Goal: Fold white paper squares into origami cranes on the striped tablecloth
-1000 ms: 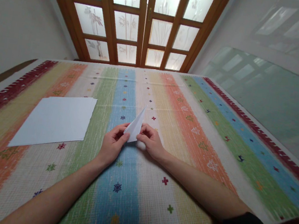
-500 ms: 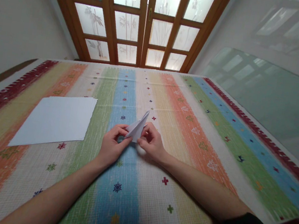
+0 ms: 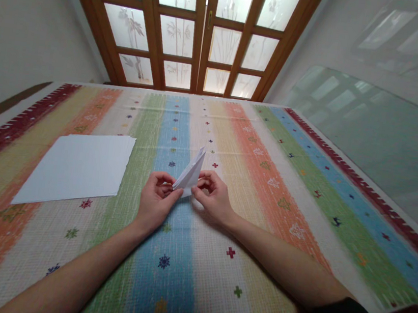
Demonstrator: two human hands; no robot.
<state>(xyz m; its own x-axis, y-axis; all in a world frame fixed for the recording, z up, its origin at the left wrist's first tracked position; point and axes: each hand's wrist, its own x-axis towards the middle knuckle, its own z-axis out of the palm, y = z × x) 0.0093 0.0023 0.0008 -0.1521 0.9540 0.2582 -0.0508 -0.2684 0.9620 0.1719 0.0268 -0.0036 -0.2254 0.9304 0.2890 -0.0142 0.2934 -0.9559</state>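
Note:
Between my hands, a folded piece of white paper (image 3: 191, 172) rises to a narrow point at the top. My left hand (image 3: 157, 198) pinches its lower left corner, thumb in front and fingers curled behind. At the lower right edge, my right hand (image 3: 213, 196) pinches the paper between thumb and fingers. Both hands are closed, just above the blue stripe of the tablecloth. Some inner folds of the paper and parts of the fingertips are hidden.
A stack of white paper sheets (image 3: 76, 167) lies on the left of the striped tablecloth (image 3: 160, 294). Past the table's far edge stand wooden doors (image 3: 202, 32) with frosted panes. A glass panel (image 3: 370, 126) leans along the right wall.
The folded paper has turned more upright, its tip shifting slightly left, and more of its inner layers show. My left hand has shifted a little; my right hand stays nearly in place.

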